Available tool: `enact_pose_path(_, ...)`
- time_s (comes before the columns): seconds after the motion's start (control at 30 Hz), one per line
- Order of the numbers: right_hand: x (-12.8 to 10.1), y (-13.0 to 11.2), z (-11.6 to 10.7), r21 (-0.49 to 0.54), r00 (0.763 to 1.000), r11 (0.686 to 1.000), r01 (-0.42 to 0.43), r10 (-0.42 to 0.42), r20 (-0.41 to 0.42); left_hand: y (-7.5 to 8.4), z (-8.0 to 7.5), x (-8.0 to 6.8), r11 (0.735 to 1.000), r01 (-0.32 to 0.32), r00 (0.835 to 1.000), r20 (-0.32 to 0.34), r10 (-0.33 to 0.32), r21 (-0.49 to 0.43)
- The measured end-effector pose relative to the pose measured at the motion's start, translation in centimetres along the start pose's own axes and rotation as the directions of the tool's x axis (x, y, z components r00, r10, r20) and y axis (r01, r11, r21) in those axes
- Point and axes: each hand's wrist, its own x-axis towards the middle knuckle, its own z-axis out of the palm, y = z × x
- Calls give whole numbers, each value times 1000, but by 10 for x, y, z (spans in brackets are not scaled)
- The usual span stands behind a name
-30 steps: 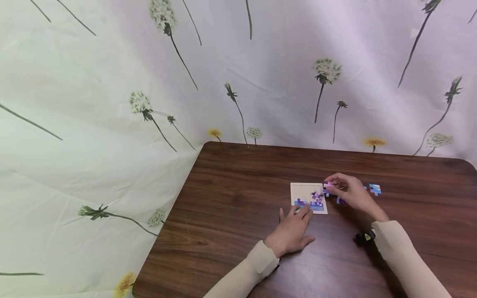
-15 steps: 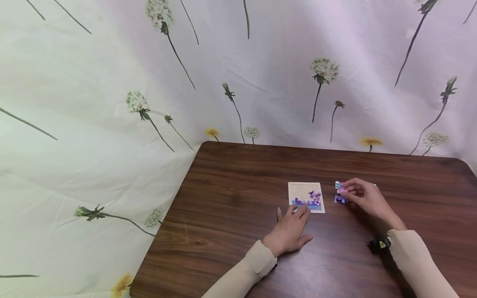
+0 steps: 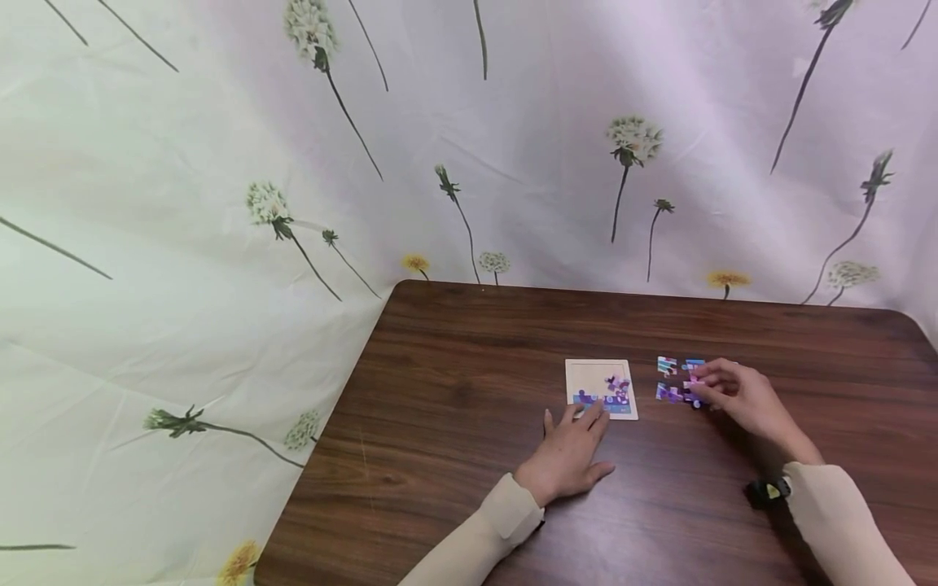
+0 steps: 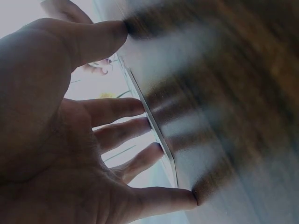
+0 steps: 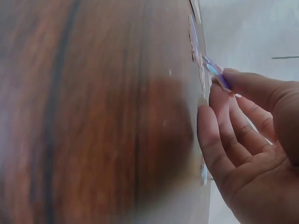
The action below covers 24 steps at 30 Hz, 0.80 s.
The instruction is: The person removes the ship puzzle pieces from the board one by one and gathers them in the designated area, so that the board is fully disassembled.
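Observation:
A small square puzzle board (image 3: 592, 376) with a pale frame lies on the table, purple and blue pieces filling its near strip and part of its right side. My left hand (image 3: 564, 460) rests at the board's near edge, fingers spread and fingertips on it; the left wrist view shows thumb and little finger touching the tabletop. Right of the board, my right hand (image 3: 751, 403) pinches a purple jigsaw piece (image 5: 217, 74) between thumb and fingers, tilted just off the table. Loose jigsaw pieces lie beside it: a blue-white one (image 3: 667, 365), a purple one (image 3: 668, 392) and a blue-pink one (image 3: 694, 364).
The dark wood-grain table (image 3: 454, 366) has rounded far corners. A pale curtain (image 3: 542, 163) printed with dandelions hangs behind it and along the left side. A black strap (image 3: 765, 491) sits at the right wrist.
My right hand has moved right, away from the board, carrying the jigsaw piece over the loose ones, and more of these now show. The left hand has stayed on the board.

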Motion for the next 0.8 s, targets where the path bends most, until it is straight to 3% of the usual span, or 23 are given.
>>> enact_pose_path(0.3, -6, 3, -5, -45, 999, 998, -53, 53, 3, -1, 1, -1, 1000, 11, 1000, 0, -11, -24)
enact_pose_path(0.8, -5, 7, -6, -164, 997, 984, -72, 74, 3, -1, 1, -1, 1000, 4, 1000, 16, -4, -14)
